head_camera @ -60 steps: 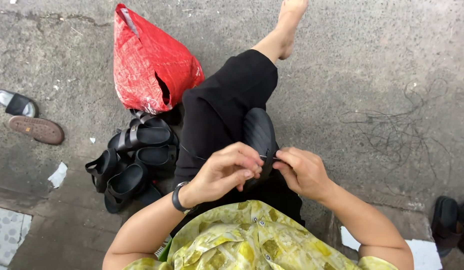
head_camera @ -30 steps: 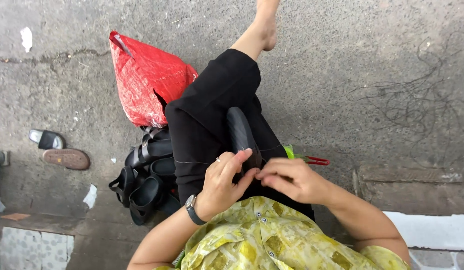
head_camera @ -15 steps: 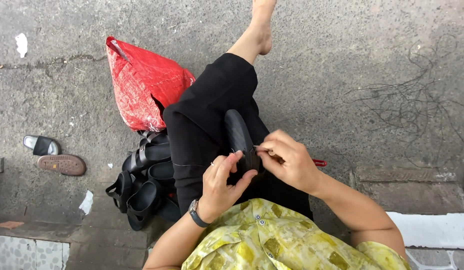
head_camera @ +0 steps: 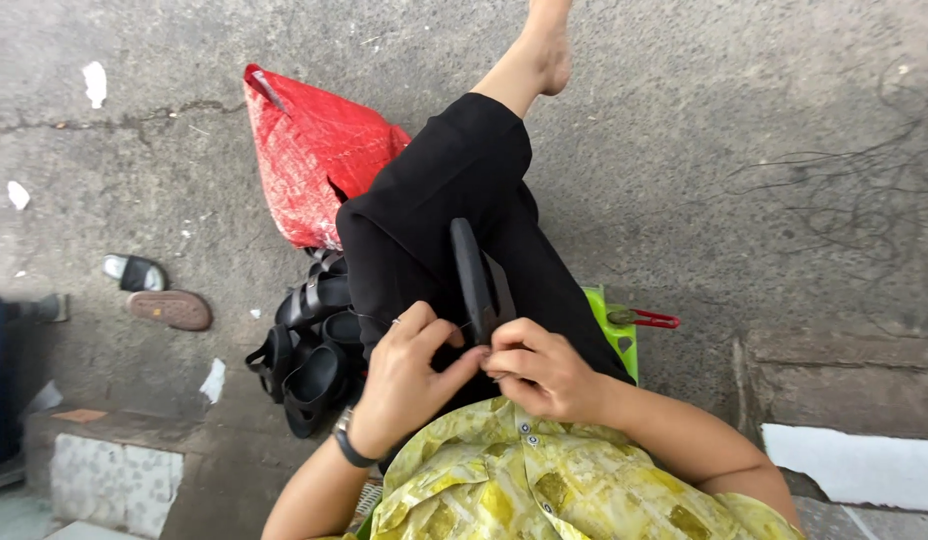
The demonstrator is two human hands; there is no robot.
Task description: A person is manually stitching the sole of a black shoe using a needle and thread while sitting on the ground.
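A: Hands?
B: Left hand (head_camera: 409,375) & right hand (head_camera: 539,365) both pinched shut on black shoe sole (head_camera: 474,280), edge-up on lap.
A: Beyond?
B: Black sandals pile (head_camera: 309,350) left of knee, red bag (head_camera: 304,165) further out on concrete.

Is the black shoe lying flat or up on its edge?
On its edge. The shoe rests on the lap, thin side up, with the left hand and right hand at its near end.
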